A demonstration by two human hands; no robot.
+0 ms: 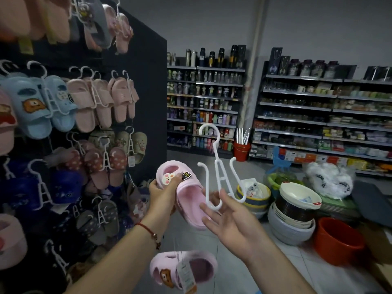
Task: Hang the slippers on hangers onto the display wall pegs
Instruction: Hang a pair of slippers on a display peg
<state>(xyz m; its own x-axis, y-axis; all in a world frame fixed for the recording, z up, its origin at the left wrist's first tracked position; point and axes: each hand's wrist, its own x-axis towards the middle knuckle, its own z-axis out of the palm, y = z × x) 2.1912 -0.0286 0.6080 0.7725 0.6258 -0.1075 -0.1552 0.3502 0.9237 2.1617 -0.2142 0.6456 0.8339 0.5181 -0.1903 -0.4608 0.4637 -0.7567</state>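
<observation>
Left hand [163,190]: grips the toe end of a pink slipper [186,197], thumb pressed on its cartoon charms; a red string bracelet [148,230] circles the wrist.
Right hand [231,219]: palm up with fingers spread and relaxed; a white hanger [220,175] rests by its lower loop on the fingertips and stands upright, hook on top.
Pink slipper: held between the two hands, its heel end touching the right hand's fingers, not yet on the hanger.
Second slipper [182,270]: also pink, with a bear charm, hanging below the forearms; what holds it up cannot be made out.
Tag [186,276]: a paper label dangles from the second slipper; the print is too small to read.
Display wall [148,81]: a dark panel on the left, with rows of slippers on white hangers hooked to pegs; blue [36,105], pink [93,102], maroon dotted, navy and grey pairs.
Floor [222,262]: pale tiles.
Goods on the floor: stacked bowls [297,209] and a red bucket [337,240] to the right, near the right hand.
Back of the room: long shop shelves [297,124] packed with bottles, flasks, jars and boxes; a red bin [241,150] of rods stands at a pillar.
Writing: shelf labels and box print are blurred, none readable.
</observation>
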